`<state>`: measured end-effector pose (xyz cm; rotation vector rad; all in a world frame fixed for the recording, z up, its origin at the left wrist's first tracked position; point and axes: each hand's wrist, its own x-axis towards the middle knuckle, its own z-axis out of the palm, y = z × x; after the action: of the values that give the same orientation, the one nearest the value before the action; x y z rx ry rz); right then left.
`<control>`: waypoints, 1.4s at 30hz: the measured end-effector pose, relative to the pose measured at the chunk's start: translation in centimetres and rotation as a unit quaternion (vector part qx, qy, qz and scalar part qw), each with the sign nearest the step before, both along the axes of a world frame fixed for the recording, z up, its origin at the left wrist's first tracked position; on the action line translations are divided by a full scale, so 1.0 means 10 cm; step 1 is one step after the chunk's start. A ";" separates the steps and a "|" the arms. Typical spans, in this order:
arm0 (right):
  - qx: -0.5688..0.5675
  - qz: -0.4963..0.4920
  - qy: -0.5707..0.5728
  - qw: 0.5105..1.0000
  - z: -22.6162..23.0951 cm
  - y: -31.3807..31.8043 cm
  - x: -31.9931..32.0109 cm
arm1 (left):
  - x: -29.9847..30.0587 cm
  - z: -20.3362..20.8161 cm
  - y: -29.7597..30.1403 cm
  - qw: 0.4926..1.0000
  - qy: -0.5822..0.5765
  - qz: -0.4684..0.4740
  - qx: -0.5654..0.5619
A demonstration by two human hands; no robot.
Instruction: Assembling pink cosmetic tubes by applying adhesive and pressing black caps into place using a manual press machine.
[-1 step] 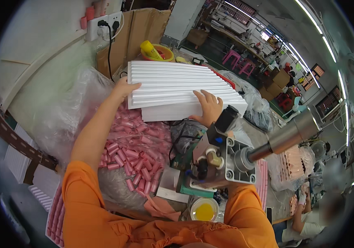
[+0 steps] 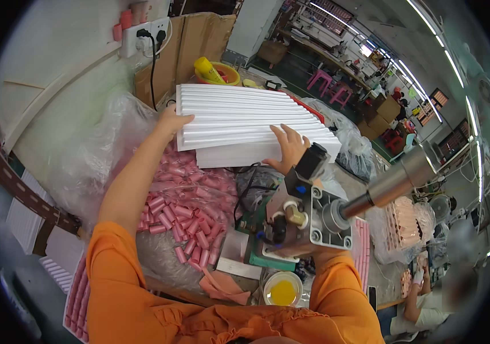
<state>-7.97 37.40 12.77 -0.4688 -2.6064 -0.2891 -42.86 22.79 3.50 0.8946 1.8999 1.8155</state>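
A stack of white ridged trays (image 2: 245, 117) lies ahead of me, its long grooves running left to right. My left hand (image 2: 173, 121) grips the left edge of the top tray, thumb on the upper face and fingers out of sight behind. At the near right side, my right hand (image 2: 288, 150) has its fingers spread, with the fingertips against the ridges and the thumb by the lower tray's front edge. A metal pneumatic press (image 2: 308, 221) with a steel cylinder hides most of my right forearm. Pink plastic tubes (image 2: 190, 226) lie heaped in a clear bag below the trays.
A clear tub of yellow material (image 2: 282, 289) stands near me, beside pink cloth (image 2: 225, 286). Behind the trays sits a yellow basin (image 2: 230, 73) holding a yellow can (image 2: 206, 67). Bagged peach-coloured parts (image 2: 408, 221) are at the right. A co-worker (image 2: 428, 307) sits lower right.
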 end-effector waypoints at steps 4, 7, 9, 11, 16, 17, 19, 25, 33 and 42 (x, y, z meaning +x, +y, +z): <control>-0.074 -0.066 0.054 0.994 -0.02 0.31 0.67 | -0.01 0.33 0.17 0.963 -0.242 0.012 0.114; 0.005 -0.072 0.066 0.995 0.02 0.54 1.50 | 0.12 0.46 0.19 0.984 -0.151 0.008 0.099; -0.004 -0.105 0.087 0.991 0.35 -0.36 1.53 | -0.26 0.17 -0.09 1.000 0.009 0.029 0.002; -0.002 -0.102 0.138 0.985 0.47 -0.76 1.99 | -0.09 0.13 0.06 0.994 0.086 0.049 -0.044; -0.065 -0.159 0.174 0.970 0.40 -1.30 2.93 | 0.67 0.41 0.35 0.900 0.420 0.117 -0.023; -0.066 -0.154 0.186 0.968 0.39 -1.29 3.04 | 0.78 0.53 0.38 0.926 0.371 -0.068 -0.025; -0.072 -0.171 0.205 0.961 0.43 -1.22 3.07 | 1.05 0.72 0.37 0.876 0.444 -0.157 -0.107; -0.074 -0.096 0.236 0.964 0.36 -0.64 2.51 | 1.22 1.03 0.49 0.845 0.429 -0.244 -0.205; -0.087 -0.018 0.250 0.964 0.11 0.02 1.38 | 1.22 1.16 0.59 0.876 0.417 -0.236 -0.049; 0.015 -0.051 0.130 0.990 -0.07 0.33 0.38 | 1.06 0.94 0.70 0.878 0.408 -0.251 0.003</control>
<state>-4.18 40.67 12.02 -0.5878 -2.3260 -0.2808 -32.26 29.77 12.94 2.1684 1.7830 1.1949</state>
